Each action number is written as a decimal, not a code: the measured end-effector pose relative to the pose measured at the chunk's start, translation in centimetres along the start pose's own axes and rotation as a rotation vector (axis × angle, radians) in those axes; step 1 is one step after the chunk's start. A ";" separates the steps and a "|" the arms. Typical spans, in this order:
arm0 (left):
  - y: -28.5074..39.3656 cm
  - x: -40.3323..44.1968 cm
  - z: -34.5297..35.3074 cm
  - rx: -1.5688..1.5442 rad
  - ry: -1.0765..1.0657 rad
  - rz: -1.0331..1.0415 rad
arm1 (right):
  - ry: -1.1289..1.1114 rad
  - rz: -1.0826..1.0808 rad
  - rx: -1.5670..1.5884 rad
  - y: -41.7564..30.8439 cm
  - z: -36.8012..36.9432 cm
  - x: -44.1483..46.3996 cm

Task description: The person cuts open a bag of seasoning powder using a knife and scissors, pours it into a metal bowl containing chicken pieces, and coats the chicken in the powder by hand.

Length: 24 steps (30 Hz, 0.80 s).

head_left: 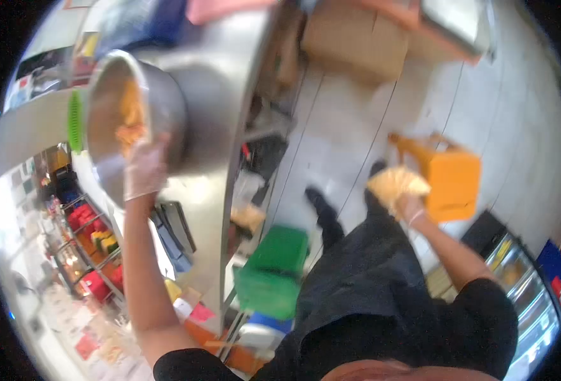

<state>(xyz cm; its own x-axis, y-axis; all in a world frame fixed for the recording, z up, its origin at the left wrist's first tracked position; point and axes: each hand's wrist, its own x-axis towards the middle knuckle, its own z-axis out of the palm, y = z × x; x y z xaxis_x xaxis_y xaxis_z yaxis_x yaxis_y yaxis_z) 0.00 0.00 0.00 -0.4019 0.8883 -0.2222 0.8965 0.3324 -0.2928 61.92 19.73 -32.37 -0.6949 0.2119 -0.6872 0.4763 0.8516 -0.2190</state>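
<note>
A large metal bowl stands on the steel counter, with orange and yellow food inside it. My left hand, in a thin clear glove, reaches over the bowl's near rim, its fingers closed beside the orange food; what they hold is too blurred to make out. Out to the right, above the floor, my right hand grips a pale yellow, fan-shaped food piece. That hand also seems gloved.
Below the counter is a green bin. A yellow-orange stool stands on the tiled floor beyond my right hand. Cardboard boxes are at the top, a glass display case at the lower right, and a green basket beside the bowl.
</note>
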 end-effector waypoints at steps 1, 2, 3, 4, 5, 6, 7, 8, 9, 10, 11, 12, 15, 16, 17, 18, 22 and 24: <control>0.8 0.3 -0.3 -0.143 0.047 -0.054 | -0.017 0.126 -0.034 2.1 1.2 -0.4; 1.5 0.7 -0.6 -0.293 0.103 -0.102 | -0.023 0.031 -0.129 0.1 -8.7 -3.9; 2.4 1.0 -0.9 -0.440 0.167 -0.142 | 0.046 0.037 -0.024 1.0 -10.9 -5.7; 4.2 0.8 -3.4 -0.613 0.068 -0.361 | 0.057 0.011 -0.038 0.8 -16.0 -7.8; 5.0 0.4 -4.6 -0.590 0.006 -0.418 | 0.055 -0.019 -0.043 0.6 -20.3 -10.3; 5.7 0.0 -5.4 -0.433 -0.049 -0.336 | 0.142 -0.059 -0.036 1.9 -21.6 -11.6; 6.1 -0.2 -6.0 -0.307 -0.074 -0.269 | 0.225 -0.103 -0.024 3.1 -22.2 -11.9; 5.7 -0.1 -5.4 -0.199 -0.073 -0.217 | 0.278 -0.140 -0.014 3.8 -24.6 -11.5; 6.0 -0.6 -5.3 -0.086 -0.037 -0.172 | 0.398 -0.151 0.022 4.5 -26.5 -12.3; 6.4 -1.1 -5.1 0.030 0.003 -0.132 | 0.504 -0.165 0.054 3.9 -29.2 -13.5; 6.3 -1.3 -4.7 0.026 0.020 -0.113 | 0.602 -0.191 0.087 3.4 -31.5 -14.0; 6.3 -1.6 -4.6 0.021 0.024 -0.097 | 0.587 -0.139 0.354 3.8 -33.3 -12.9; 6.4 -1.7 -5.8 -0.194 -0.020 -0.179 | 0.630 -0.174 0.095 -0.2 -43.3 -13.5; 6.6 -1.8 -5.2 -0.182 0.028 -0.154 | 0.764 -0.265 0.133 -0.4 -44.8 -12.1; 6.7 -1.8 -4.7 -0.168 0.076 -0.129 | 0.893 -0.356 0.179 -0.4 -46.5 -10.5; 6.7 -1.4 -3.0 -0.056 0.190 -0.057 | 0.903 -0.347 0.124 -1.0 -48.9 -9.4; 4.3 1.9 7.3 -0.950 0.478 0.207 | 0.930 -0.479 0.072 0.6 -57.8 -1.2; 6.5 0.2 3.3 -0.837 0.276 0.013 | 0.923 -0.531 0.081 -2.5 -62.1 -0.7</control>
<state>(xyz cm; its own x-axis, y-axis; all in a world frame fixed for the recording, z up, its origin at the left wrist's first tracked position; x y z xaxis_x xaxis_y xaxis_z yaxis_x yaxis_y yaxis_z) 5.09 1.27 -5.05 -0.4282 0.9026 0.0432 0.7864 0.3486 0.5100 27.71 47.22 11.66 -0.9469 0.1333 0.2927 0.0034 0.9142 -0.4053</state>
